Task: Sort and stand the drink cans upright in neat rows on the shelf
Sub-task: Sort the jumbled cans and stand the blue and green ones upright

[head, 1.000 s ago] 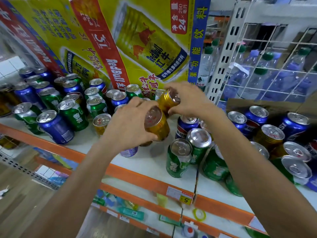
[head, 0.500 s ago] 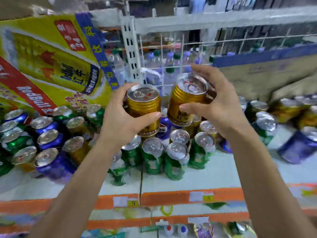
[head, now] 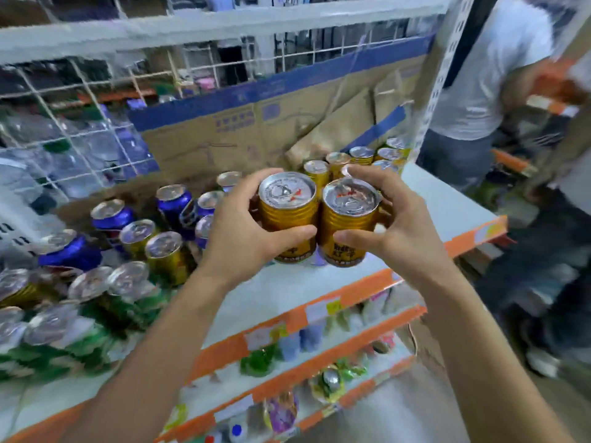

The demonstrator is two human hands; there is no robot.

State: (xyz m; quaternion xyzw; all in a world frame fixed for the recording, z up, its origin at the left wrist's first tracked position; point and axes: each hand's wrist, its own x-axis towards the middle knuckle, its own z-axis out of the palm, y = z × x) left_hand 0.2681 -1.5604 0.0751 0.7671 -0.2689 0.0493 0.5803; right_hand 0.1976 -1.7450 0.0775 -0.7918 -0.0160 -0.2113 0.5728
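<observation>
1. Grip state. My left hand (head: 243, 231) is curled round the left gold can (head: 287, 215), with the thumb laid across the front of its body and the fingers wrapped behind it. My right hand (head: 401, 231) grips the right gold can (head: 348, 222), thumb on the front wall and fingertips hooked over the far rim.

2. Position of the held cans. Both stand upright, pull-tab lids up, side by side with their walls touching or nearly so. They sit over the bare white deck of the shelf (head: 287, 292), close to its orange front strip (head: 348, 298). I cannot tell whether their bases rest on the deck.

3. Stock on the same deck.
- Behind the held pair, a row of gold cans (head: 337, 161) stands upright and runs toward the back right.
- To the left, blue cans (head: 174, 203) and further loose gold cans (head: 166, 254) are mixed together, several of them tilted.
- At the far left, green cans (head: 96, 318) are crowded together. That area is blurred.

4. Surroundings. A cardboard box (head: 240, 132) with a blue band leans against the white wire grid (head: 96, 100) at the back. A person in a white shirt (head: 489, 75) stands beyond the right end of the shelf.
</observation>
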